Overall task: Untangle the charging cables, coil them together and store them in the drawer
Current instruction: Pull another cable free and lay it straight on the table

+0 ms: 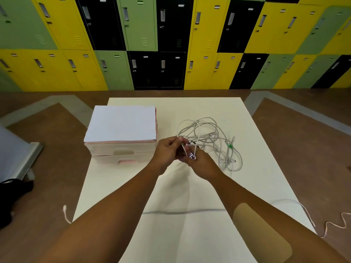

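- Two bare patches of the white mat (190, 234) give room to move: a big one in front of the drawer box (121, 126), and a strip behind it up to the far edge.
- The box sits right at the mat's left edge.
- The charging cables (214, 137) lie in a loose grey tangle on the mat, just right of the box.
- The left hand (167, 150) pinches a strand with curled fingers, at the box's front right corner.
- The right hand (201, 164) touches it and grips strands too.
- The top drawer (123, 151) and bottom drawer (127, 161) look closed; what is inside is hidden.
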A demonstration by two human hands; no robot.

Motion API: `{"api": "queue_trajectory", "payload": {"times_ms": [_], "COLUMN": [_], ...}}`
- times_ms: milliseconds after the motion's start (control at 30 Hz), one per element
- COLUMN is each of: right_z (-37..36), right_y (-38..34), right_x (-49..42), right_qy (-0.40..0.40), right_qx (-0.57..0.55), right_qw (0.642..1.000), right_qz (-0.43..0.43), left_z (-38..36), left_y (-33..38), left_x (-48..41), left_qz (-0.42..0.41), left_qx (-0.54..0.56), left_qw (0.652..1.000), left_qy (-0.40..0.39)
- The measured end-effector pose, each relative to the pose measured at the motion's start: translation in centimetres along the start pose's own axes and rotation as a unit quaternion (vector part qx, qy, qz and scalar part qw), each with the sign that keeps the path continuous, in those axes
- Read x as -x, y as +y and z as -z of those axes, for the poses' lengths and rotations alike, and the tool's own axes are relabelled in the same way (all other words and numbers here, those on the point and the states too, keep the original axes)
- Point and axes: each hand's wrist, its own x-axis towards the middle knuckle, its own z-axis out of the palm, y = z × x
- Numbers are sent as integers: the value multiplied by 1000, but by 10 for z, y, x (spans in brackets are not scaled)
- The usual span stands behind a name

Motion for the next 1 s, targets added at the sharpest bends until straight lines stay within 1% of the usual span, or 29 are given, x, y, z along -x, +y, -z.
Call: {"api": "queue_trajectory", "payload": {"times_ms": [100, 200, 300, 367, 433, 500, 600, 667, 733, 800, 867, 933, 1000], "right_z": [7, 16, 17, 17, 19, 20, 21, 19, 16, 17, 17, 16, 11], "right_y": [1, 1, 1, -1, -3, -7, -15, -22, -30, -33, -31, -24, -12], "right_x": [-7, -12, -19, -20, -20, -19, -15, -11, -5, -1, 2, 2, 5], "right_qy": [31, 62, 64, 69, 79, 85, 99, 120, 158, 195, 221, 216, 205], "right_qx": [35, 10, -13, -25, -44, -86, -144, -173, -198, -218, -215, -172, -133], "right_qw": [999, 998, 998, 997, 996, 992, 984, 977, 967, 956, 950, 959, 964], "right_qz": [-9, 0, -4, -4, -11, -20, -18, -15, -24, -31, -42, -63, -106], "left_z": [-7, -11, -11, -9, -5, -2, 0, 1, 7, 14, 25, 35, 44], "left_y": [0, -3, -10, -16, -23, -28, -30, -30, -33, -36, -39, -43, -46], "left_x": [-8, -10, -6, -7, -12, -17, -19, -21, -22, -22, -19, -12, -1], "left_qz": [-15, -16, -14, -34, -68, -78, -81, -96, -91, -83, -68, -68, -66], "left_qx": [-27, -42, -67, -106, -171, -236, -296, -322, -336, -341, -312, -307, -309], "left_qw": [999, 999, 997, 994, 983, 968, 950, 938, 932, 930, 940, 941, 940], "left_qy": [15, 14, 19, 2, -26, -41, -54, -81, -105, -108, -124, -128, -131]}}
